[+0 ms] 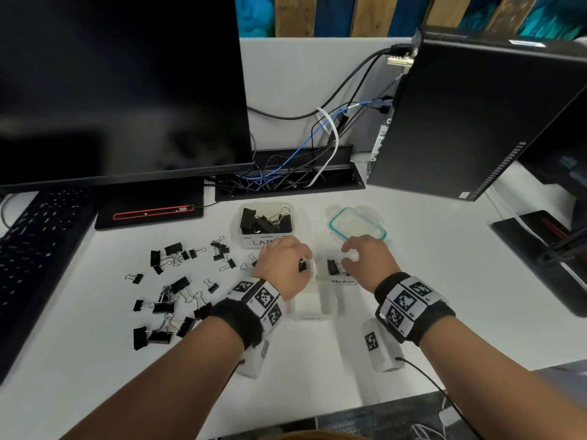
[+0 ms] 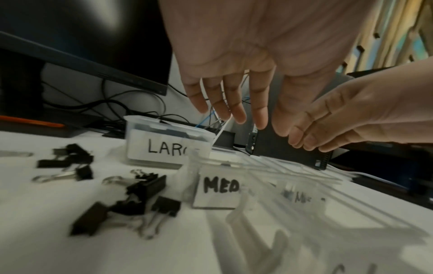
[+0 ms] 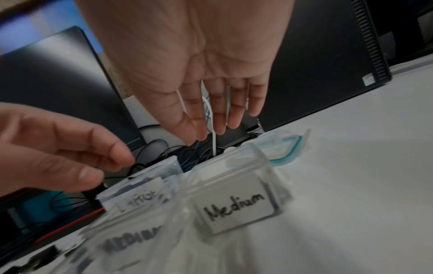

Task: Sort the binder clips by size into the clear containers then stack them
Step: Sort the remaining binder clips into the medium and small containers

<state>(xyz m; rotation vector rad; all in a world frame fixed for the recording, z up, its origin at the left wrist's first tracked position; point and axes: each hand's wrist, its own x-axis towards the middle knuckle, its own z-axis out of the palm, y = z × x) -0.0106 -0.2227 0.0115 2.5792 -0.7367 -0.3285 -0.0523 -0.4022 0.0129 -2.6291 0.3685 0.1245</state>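
Note:
Several black binder clips [image 1: 171,293] [image 2: 140,189] lie loose on the white desk, left of my hands. The "LARGE" container [image 1: 270,241] [image 2: 164,148] at the back holds big clips. My left hand [image 1: 286,265] [image 3: 70,157] hovers over a clear "MED" container [image 2: 218,191] and pinches a small black clip [image 1: 302,266] at its thumb tip. My right hand [image 1: 368,262] [image 3: 211,102] hangs with straight fingers over the "Medium" container [image 1: 341,281] [image 3: 234,204], which holds a few clips, and grips nothing. A third clear container [image 1: 313,308] stands nearer me.
A clear lid with a teal seal [image 1: 357,223] [image 3: 288,148] lies behind the right hand. A monitor [image 1: 120,90] and keyboard [image 1: 31,249] fill the left; a black PC tower [image 1: 460,122] stands at the right. A cable tray [image 1: 286,176] runs along the back.

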